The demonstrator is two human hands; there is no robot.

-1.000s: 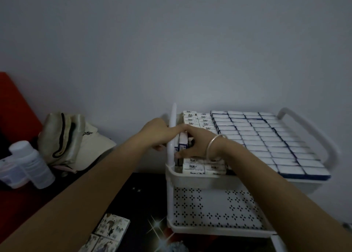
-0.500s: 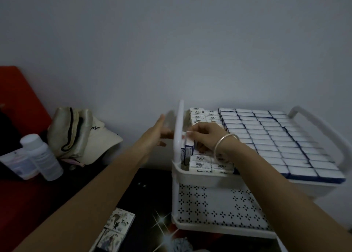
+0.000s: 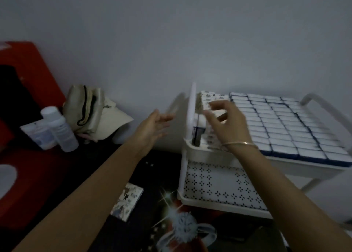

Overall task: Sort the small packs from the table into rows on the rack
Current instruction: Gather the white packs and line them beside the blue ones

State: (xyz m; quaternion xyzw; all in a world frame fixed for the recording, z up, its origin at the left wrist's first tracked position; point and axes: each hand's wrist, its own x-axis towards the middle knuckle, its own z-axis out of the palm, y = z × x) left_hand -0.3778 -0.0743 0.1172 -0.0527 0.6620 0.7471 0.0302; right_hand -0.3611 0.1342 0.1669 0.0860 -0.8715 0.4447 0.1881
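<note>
The white rack [image 3: 202,153] stands at the right, its top tray filled with rows of small white packs [image 3: 282,126] with blue edges. One pack [image 3: 198,135] stands on edge in the gap at the tray's left end. My right hand [image 3: 226,124], with a bangle on the wrist, hovers over the left rows, its fingers loosely curved and holding nothing I can make out. My left hand [image 3: 154,127] is in the air left of the rack's white post [image 3: 191,108], fingers straight and spread. Some illustrated packs [image 3: 127,201] lie on the dark table below my left forearm.
A white bottle [image 3: 62,129] and a flat white packet [image 3: 38,134] stand at the left on a red surface [image 3: 28,171]. A beige cap [image 3: 93,114] lies against the wall. The rack has a patterned lower shelf [image 3: 219,185] and a handle [image 3: 323,108] at its right.
Both hands have let go of the pack standing at the tray's left end. My left hand drew back left of the post and opened. My right hand lifted above the rows.
</note>
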